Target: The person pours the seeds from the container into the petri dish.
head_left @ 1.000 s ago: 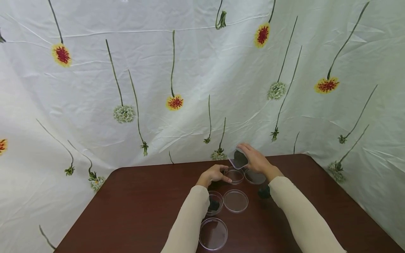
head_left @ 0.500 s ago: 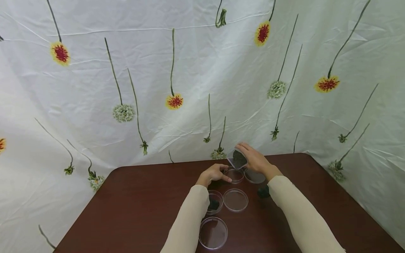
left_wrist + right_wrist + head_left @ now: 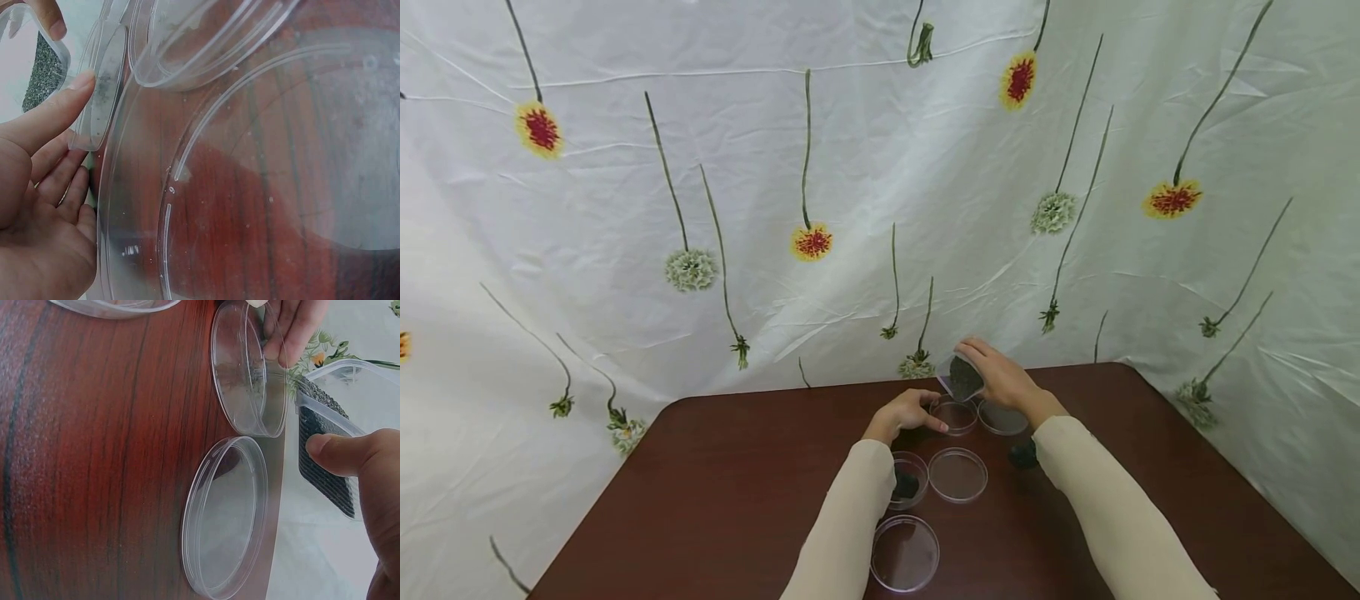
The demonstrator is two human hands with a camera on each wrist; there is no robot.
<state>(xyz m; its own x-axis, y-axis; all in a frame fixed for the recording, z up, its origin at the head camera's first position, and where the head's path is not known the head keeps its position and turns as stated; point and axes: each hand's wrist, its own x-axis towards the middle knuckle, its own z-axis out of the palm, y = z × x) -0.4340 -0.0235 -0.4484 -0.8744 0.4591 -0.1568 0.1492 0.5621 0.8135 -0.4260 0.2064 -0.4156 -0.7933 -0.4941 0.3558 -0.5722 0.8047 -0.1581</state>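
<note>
My left hand [image 3: 906, 412] grips the side of a clear petri dish [image 3: 955, 432] at the table's far edge. In the left wrist view its thumb [image 3: 78, 87] lies against the dish wall, with the other fingers beside it. My right hand [image 3: 1006, 382] holds a clear plastic container [image 3: 326, 412] tilted just above that dish. Dark grey granules [image 3: 45, 75] fill part of the container. The right thumb [image 3: 337, 453] presses on its side. I cannot tell whether any granules are falling. A second petri dish [image 3: 225, 512] stands directly right of the held one.
Nearer me on the brown table [image 3: 737, 500] lie a clear dish [image 3: 958, 477], a dish with a dark lump [image 3: 908, 486] partly behind the left sleeve, and another clear dish [image 3: 906, 555]. A dark object [image 3: 1022, 454] sits beside the right sleeve. A flowered cloth [image 3: 865, 167] hangs behind.
The container in my right hand has tipped slightly further, its granules lying nearer the mouth. My left hand and the dishes stay in place.
</note>
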